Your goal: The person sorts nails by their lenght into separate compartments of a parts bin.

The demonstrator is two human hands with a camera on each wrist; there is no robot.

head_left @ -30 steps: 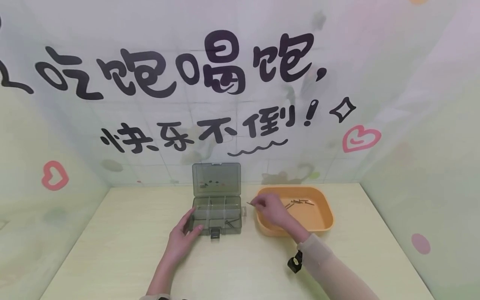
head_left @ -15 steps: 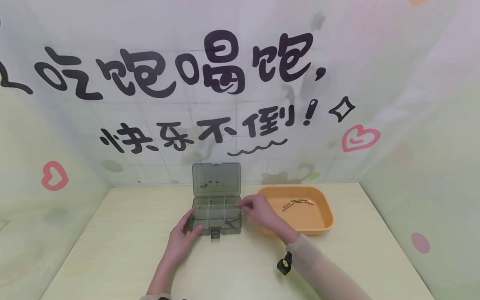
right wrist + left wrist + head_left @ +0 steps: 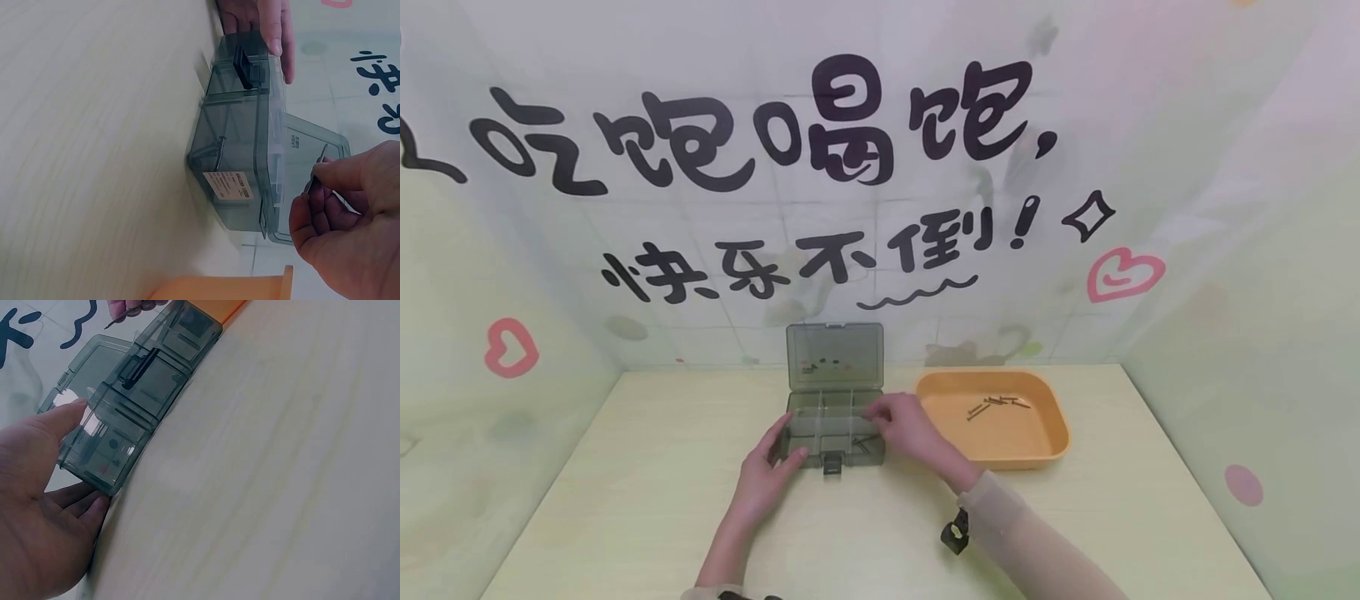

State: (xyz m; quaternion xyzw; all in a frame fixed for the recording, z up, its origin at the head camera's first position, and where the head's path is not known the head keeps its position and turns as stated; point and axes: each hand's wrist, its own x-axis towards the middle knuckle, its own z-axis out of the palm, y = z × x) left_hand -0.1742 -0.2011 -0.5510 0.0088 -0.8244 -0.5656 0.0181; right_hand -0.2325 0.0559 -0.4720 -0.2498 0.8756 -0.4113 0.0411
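A translucent grey compartment box (image 3: pixel 833 423) stands on the table with its lid (image 3: pixel 835 358) raised at the back. My left hand (image 3: pixel 763 479) holds its left end, thumb on the front rim and fingers at the side. In the right wrist view, my right hand (image 3: pixel 350 219) pinches a thin dark screw (image 3: pixel 323 153) between thumb and fingertips. That hand is over the box's right end, close above the rear right compartment. Several screws (image 3: pixel 220 153) lie in the front right compartment. More screws (image 3: pixel 996 402) lie loose in the orange tray.
The orange tray (image 3: pixel 1011 442) stands just right of the box, low-walled with rounded corners. A printed wall (image 3: pixel 737 333) rises behind the table (image 3: pixel 850 542), and side walls stand left and right. A black latch (image 3: pixel 832 463) sticks out from the box's front.
My right hand has moved left with the screw, from the tray's left edge to over the box's right end. The left hand has stayed on the box.
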